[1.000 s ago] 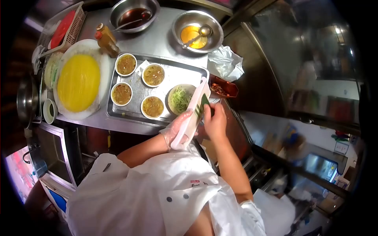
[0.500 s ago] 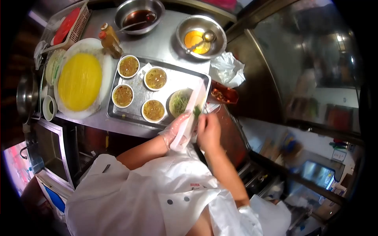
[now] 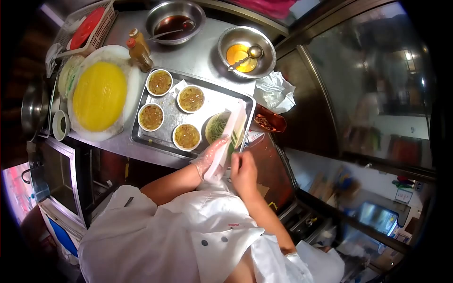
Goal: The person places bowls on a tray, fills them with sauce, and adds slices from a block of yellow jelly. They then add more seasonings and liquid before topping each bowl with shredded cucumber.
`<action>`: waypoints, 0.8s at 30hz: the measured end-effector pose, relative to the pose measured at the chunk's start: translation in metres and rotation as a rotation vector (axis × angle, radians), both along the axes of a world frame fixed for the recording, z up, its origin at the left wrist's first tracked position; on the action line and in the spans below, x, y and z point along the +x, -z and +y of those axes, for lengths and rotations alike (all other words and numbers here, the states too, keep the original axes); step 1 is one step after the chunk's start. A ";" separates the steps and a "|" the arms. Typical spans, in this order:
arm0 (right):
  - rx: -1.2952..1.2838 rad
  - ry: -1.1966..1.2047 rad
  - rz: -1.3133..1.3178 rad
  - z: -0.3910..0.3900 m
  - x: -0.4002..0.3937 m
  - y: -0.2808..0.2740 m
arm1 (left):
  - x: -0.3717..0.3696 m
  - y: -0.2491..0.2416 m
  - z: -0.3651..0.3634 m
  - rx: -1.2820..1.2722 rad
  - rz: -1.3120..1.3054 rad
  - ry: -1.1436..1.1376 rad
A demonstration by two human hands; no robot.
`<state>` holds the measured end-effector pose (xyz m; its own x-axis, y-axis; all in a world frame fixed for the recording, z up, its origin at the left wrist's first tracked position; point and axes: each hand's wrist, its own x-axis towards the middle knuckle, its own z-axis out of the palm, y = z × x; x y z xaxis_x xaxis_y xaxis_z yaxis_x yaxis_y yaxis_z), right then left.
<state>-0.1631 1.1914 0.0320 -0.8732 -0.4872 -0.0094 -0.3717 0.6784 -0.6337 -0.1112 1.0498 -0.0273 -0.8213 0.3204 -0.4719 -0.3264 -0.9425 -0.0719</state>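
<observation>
My left hand [image 3: 212,155], in a clear plastic glove, is closed round a pale pink-white grater [image 3: 232,127] tilted over a bowl. In that bowl [image 3: 207,132] lies a heap of thin green shreds [image 3: 218,128], partly covered by the grater. My right hand [image 3: 244,173] is curled at the grater's right side, near its lower half. A green vegetable piece [image 3: 230,150], cucumber-like, shows by its fingers against the grater face; most of it is hidden. The bowl sits at the right end of a metal tray [image 3: 165,123].
Several white cups, one being this cup [image 3: 186,137], stand in the tray with brownish filling. Behind are a bowl of dark sauce [image 3: 165,23] and a bowl with a ladle [image 3: 269,52]. At left lie a plate of yellow sheets [image 3: 100,96] and sauce bottles [image 3: 139,54].
My right hand has slid down along the grater toward my body, the green piece with it. My left hand keeps its hold on the grater. The whole view has shifted slightly.
</observation>
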 end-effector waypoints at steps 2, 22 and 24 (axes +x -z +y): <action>0.053 0.078 0.016 -0.003 -0.038 0.012 | 0.008 0.021 0.023 -0.166 -0.051 0.044; 0.061 0.073 0.083 -0.006 -0.039 0.012 | 0.003 0.002 0.020 -0.222 -0.004 0.028; 0.002 0.038 0.035 -0.009 -0.011 0.003 | -0.003 -0.009 0.009 -0.183 -0.063 -0.058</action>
